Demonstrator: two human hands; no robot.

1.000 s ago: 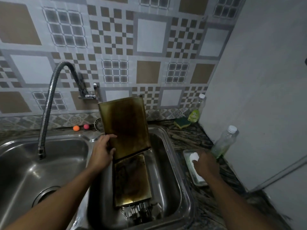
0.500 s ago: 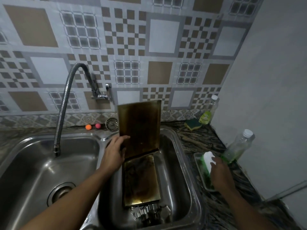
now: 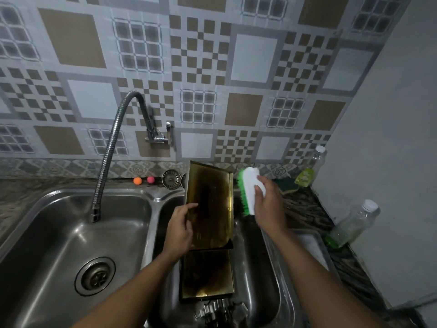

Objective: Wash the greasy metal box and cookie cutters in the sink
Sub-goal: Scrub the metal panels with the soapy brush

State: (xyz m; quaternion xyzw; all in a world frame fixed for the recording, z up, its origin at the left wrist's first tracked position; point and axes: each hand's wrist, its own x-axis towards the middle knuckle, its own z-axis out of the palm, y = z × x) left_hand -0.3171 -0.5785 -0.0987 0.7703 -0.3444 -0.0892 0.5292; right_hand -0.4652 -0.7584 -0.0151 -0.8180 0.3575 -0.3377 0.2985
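Note:
A greasy brass-coloured metal box stands open in the right sink basin [image 3: 267, 275]. Its lid [image 3: 210, 204] is raised upright and its base [image 3: 208, 275] lies flat below. My left hand [image 3: 181, 229] grips the lid's left edge. My right hand [image 3: 267, 204] holds a white scrub brush with green bristles [image 3: 247, 190] just right of the lid, bristles facing it. Several metal cookie cutters [image 3: 220, 311] lie in the basin in front of the box.
The left basin [image 3: 71, 233] has a drain and a flexible tap [image 3: 111, 150] hanging over it. On the dark counter to the right are a soap tray [image 3: 312, 245], two plastic bottles [image 3: 352, 226] [image 3: 309, 171] and a green sponge [image 3: 287, 185]. Two small balls [image 3: 144, 180] and a strainer [image 3: 171, 178] sit behind the sink.
My right hand picked the brush up from the tray on the counter and carried it left and up, next to the lid. My left hand kept holding the lid.

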